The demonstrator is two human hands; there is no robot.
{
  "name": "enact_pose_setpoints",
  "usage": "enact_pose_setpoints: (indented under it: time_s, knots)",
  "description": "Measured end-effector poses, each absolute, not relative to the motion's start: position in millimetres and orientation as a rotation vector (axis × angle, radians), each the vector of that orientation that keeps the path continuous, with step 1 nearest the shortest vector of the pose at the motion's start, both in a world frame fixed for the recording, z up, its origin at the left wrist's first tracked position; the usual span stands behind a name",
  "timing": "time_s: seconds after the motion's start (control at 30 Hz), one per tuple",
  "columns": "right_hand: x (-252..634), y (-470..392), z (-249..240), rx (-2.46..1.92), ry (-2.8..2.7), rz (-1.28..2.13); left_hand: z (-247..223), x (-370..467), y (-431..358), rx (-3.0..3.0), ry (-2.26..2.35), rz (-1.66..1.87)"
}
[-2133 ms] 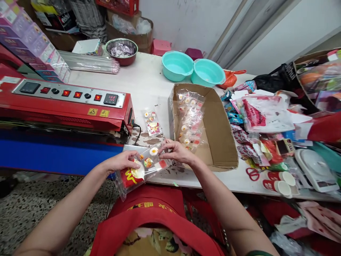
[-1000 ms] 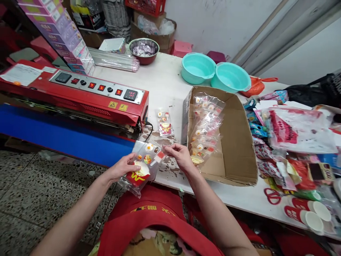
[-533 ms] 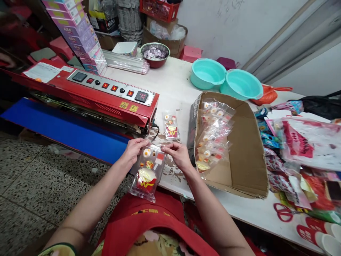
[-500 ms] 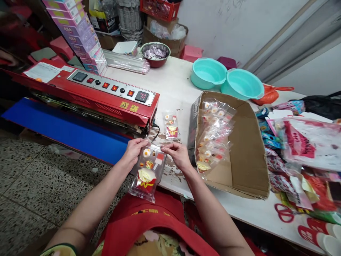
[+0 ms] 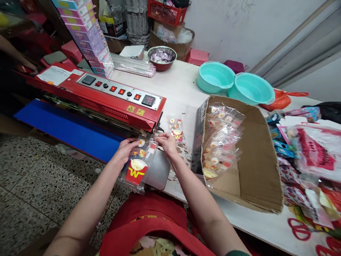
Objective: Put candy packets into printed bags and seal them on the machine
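A clear plastic bag (image 5: 137, 167) with a red fries carton, an egg and other small food shapes hangs between my two hands. My left hand (image 5: 125, 151) pinches its upper left edge; my right hand (image 5: 165, 143) pinches its upper right corner. The bag's top edge is at the right end of the red sealing machine (image 5: 119, 110), above a grey metal plate (image 5: 158, 170). A similar bag (image 5: 177, 131) lies on the table beside the machine. More filled bags (image 5: 221, 142) overlap inside the open cardboard box (image 5: 253, 160).
Two turquoise basins (image 5: 215, 76) stand behind the box. A metal bowl (image 5: 162, 57) of small packets and a tall stack of boxes (image 5: 90, 42) are further back. Red scissors (image 5: 299, 229) lie at right. A person's hand (image 5: 28, 65) shows at far left.
Both hands have moved left with the bag, bringing its top edge up to the machine's end. More of the grey plate shows. The camera view has shifted a little.
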State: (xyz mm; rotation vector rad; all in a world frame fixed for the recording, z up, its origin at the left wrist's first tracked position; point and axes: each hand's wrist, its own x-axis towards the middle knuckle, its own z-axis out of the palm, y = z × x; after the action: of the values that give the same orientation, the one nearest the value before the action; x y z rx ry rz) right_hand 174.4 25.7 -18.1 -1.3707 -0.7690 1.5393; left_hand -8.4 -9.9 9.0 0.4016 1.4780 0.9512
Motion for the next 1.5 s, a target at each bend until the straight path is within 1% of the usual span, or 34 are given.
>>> enact_pose_setpoints:
  time_s: [0.1, 0.2, 0.3, 0.4, 0.47, 0.53, 0.6, 0.67, 0.73, 0.8, 0.87, 1.0, 1.1, 1.17, 1.23, 1.33, 1.43, 1.5]
  knots:
    - [165.6, 20.0, -9.4, -1.339, -0.847, 1.397, 11.4, -20.9, -6.4, 0.368, 1.574, 1.064]
    - [201.3, -3.4, 8.7, -1.362, -1.111, 1.099, 12.3, -45.0, -0.4, 0.361, 1.756, 1.147]
    - [283.9, -35.0, 26.6, -1.522, -1.282, 0.684, 5.2, -76.6, 7.2, 0.499, 2.111, 1.226]
    - [383.3, -60.6, 36.1, -1.756, -1.391, 0.231, -2.6, -89.2, 5.5, 1.055, 2.529, 1.315]
    - [437.7, -68.3, 34.4, -1.969, -1.548, 0.129, -2.6, -76.0, -5.2, 1.437, 2.531, 1.398]
    - [472.9, -69.1, 27.4, -2.141, -1.671, 0.186, 0.1, -47.6, -20.9, 1.716, 2.289, 1.445]
    - [488.4, -66.8, 20.2, -2.208, -1.732, 0.288, 1.6, -13.1, -37.0, 1.889, 2.029, 1.387]
    - [489.2, -65.9, 19.3, -2.145, -1.742, 0.362, 0.3, 17.8, -50.0, 1.944, 1.845, 1.29]
    - [481.5, -69.3, 29.4, -1.976, -1.7, 0.472, -1.7, 40.5, -58.2, 1.915, 1.713, 1.218]
    - [470.0, -76.4, 52.2, -1.79, -1.614, 0.611, -0.3, 57.0, -61.5, 1.836, 1.594, 1.162]
    - [457.5, -83.8, 85.5, -1.676, -1.527, 0.652, 7.8, 72.6, -60.0, 1.722, 1.496, 1.09]
    - [433.7, -86.7, 157.8, -1.585, -1.422, 0.4, 44.4, 114.6, -46.6, 1.52, 1.204, 0.945]
    - [417.0, -77.1, 186.5, -1.535, -1.375, 0.374, 74.3, 151.1, -35.4, 1.419, 0.897, 0.884]
    - [405.5, -68.3, 186.0, -1.504, -1.342, 0.486, 84.8, 170.2, -31.2, 1.295, 0.744, 0.835]
    - [393.3, -59.5, 172.1, -1.487, -1.293, 0.627, 83.7, 180.0, -30.9, 1.149, 0.676, 0.789]
    - [372.4, -49.1, 138.3, -1.498, -1.195, 0.813, 65.8, 173.2, -37.0, 1.011, 0.775, 0.788]
    - [347.5, -43.2, 104.9, -1.504, -1.112, 0.992, 48.0, 146.7, -43.0, 0.898, 0.874, 0.796]
    - [328.9, -41.1, 88.0, -1.494, -1.088, 1.12, 44.4, 126.2, -41.6, 0.784, 0.894, 0.81]
